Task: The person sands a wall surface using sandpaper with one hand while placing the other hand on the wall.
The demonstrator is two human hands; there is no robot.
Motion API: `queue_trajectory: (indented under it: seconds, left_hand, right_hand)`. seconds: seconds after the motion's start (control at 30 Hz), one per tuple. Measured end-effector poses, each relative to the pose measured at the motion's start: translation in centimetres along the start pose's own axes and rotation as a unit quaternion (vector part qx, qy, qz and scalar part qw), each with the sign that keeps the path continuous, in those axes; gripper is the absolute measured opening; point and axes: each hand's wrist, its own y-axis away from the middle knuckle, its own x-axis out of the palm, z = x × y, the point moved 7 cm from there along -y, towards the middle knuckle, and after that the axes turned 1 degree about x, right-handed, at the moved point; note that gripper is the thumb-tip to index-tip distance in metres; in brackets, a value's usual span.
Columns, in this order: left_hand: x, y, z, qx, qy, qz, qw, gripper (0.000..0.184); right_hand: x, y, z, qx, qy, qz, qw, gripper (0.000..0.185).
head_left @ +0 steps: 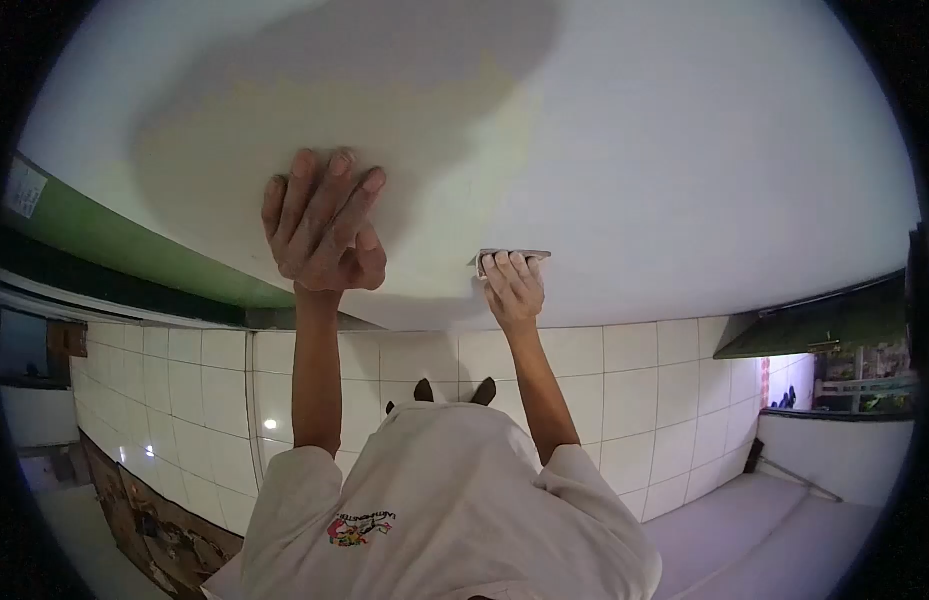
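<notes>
Raised in front of a pale wall (pixel 685 180), my left hand (pixel 327 222) has its fingers spread and holds nothing; whether it touches the wall I cannot tell. My right hand (pixel 513 285), lower and to the right, has its fingers wrapped over a flat sanding block (pixel 485 264) with a thin grey sheet edge along its top. The block lies against the wall. Around my left hand the wall shows a faint yellowish patch and a dark shadow. Whitish dust coats the fingers of my right hand.
White floor tiles (pixel 625 400) run below the wall, with my feet on them. A green frame (pixel 135 245) borders the wall at left. At right are a dark green door or shutter (pixel 835 325) and an opening. A brown sheet (pixel 175 530) lies at lower left.
</notes>
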Motion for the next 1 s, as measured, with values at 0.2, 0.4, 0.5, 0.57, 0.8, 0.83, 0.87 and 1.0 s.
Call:
queue_trajectory:
  seconds: [0.2, 0.4, 0.5, 0.57, 0.8, 0.83, 0.87, 1.0]
  left_hand:
    - [-0.3, 0.2, 0.0, -0.013, -0.024, 0.012, 1.000, 0.038]
    - [-0.1, 0.0, 0.6, -0.023, -0.013, 0.037, 0.999, 0.038]
    - [0.1, -0.2, 0.7, -0.025, -0.001, 0.021, 0.999, 0.038]
    - [0.2, -0.2, 0.9, -0.031, 0.001, 0.029, 0.999, 0.038]
    - [0.9, 0.2, 1.0, -0.029, 0.003, 0.037, 0.999, 0.040]
    - [1.0, 0.2, 1.0, -0.028, 0.003, 0.037, 0.999, 0.040]
    - [1.0, 0.3, 1.1, -0.027, 0.005, 0.038, 0.999, 0.040]
    - [1.2, 0.0, 0.8, -0.036, 0.001, 0.049, 0.998, 0.040]
  right_hand:
    - [-0.6, -3.1, 0.4, -0.008, -0.003, -0.003, 1.000, 0.028]
    - [-1.7, -10.9, 1.7, 0.005, -0.002, -0.064, 0.998, 0.033]
    - [-3.2, -18.0, 2.4, 0.008, 0.011, -0.096, 0.995, 0.043]
    - [-3.6, -21.7, 2.6, 0.001, 0.034, -0.117, 0.993, 0.047]
    - [-4.0, -22.8, 2.0, -0.027, 0.016, -0.120, 0.992, 0.063]
    - [-4.0, -22.3, 2.0, -0.029, 0.027, -0.114, 0.993, 0.064]
    - [-3.9, -21.8, 1.9, -0.018, 0.035, -0.091, 0.995, 0.062]
    - [-3.3, -17.7, 0.8, -0.007, 0.031, -0.035, 0.999, 0.051]
